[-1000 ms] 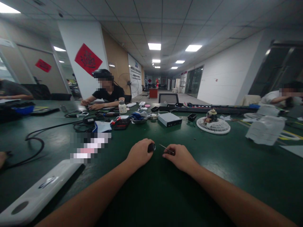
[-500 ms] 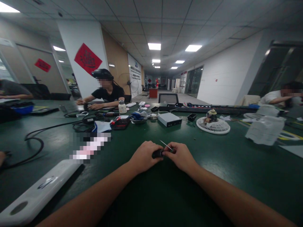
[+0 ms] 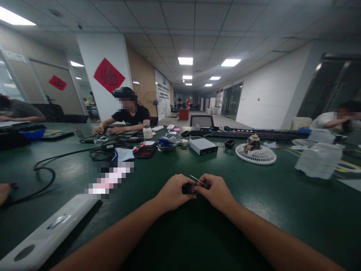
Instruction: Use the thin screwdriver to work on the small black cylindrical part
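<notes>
In the middle of the head view, my left hand is wrapped round a small black cylindrical part. My right hand meets it from the right, its fingertips pinched at the part's near end. A thin metal shaft sticks out up and to the left from between the right fingers; its other end is hidden in that hand. Both hands are just above the green table. What the right fingertips pinch at the black part is too small to tell.
Beyond my hands stand a grey box-shaped drive, a white fan grille with its motor and a small black tray. A long white device lies at the left. Black cables curve behind it. A person sits across the table.
The view has tilted slightly, so the scene sits lower. The metal shaft has shifted a little against the fingers; both hands keep their hold near the black part.
</notes>
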### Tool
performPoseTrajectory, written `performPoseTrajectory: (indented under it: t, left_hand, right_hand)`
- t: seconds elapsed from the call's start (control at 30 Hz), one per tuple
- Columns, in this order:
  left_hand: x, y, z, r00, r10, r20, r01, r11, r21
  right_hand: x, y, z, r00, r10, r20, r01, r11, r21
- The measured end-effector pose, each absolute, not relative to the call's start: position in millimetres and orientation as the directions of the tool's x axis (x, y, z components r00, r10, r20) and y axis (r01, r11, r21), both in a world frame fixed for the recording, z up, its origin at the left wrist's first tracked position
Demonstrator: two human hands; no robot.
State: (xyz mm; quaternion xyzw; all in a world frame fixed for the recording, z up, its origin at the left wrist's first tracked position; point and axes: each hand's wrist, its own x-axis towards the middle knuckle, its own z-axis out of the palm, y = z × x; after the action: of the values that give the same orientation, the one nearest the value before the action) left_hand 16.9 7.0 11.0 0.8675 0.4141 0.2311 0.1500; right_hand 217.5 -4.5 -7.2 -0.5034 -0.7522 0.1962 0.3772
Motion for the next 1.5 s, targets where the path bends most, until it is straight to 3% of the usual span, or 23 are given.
performPoseTrajectory:
  t: [0.23, 0.5, 0.73, 1.0, 1.2, 1.5]
  left_hand:
    - [15, 5, 11, 0.583, 0.781, 0.225, 0.478, -0.554, 0.682]
    - [15, 7, 6, 0.592, 0.786, 0.177, 0.449, -0.504, 0.738]
    - [17, 6, 7, 0.624, 0.756, 0.199, 0.43, -0.544, 0.72]
    - [12, 20, 1, 0.415, 0.869, 0.27, 0.621, -0.487, 0.614]
    - [8, 23, 2, 0.332, 0.899, 0.286, 0.716, -0.437, 0.544]
    - [11, 19, 2, 0.408, 0.866, 0.29, 0.759, -0.498, 0.42]
  right_hand:
    - [217, -5, -4, -0.264, 0.886, 0.38, 0.612, 0.459, -0.644]
    - [218, -7, -4, -0.388, 0.758, 0.524, 0.531, 0.649, -0.545]
    - [218, -13, 1, -0.508, 0.688, 0.518, 0.537, 0.724, -0.433]
    - [218, -17, 6, -0.348, 0.825, 0.446, 0.553, 0.565, -0.613]
    - [221, -15, 4, -0.371, 0.835, 0.407, 0.649, 0.546, -0.53]
    - [212, -19, 5, -0.353, 0.845, 0.403, 0.683, 0.526, -0.506]
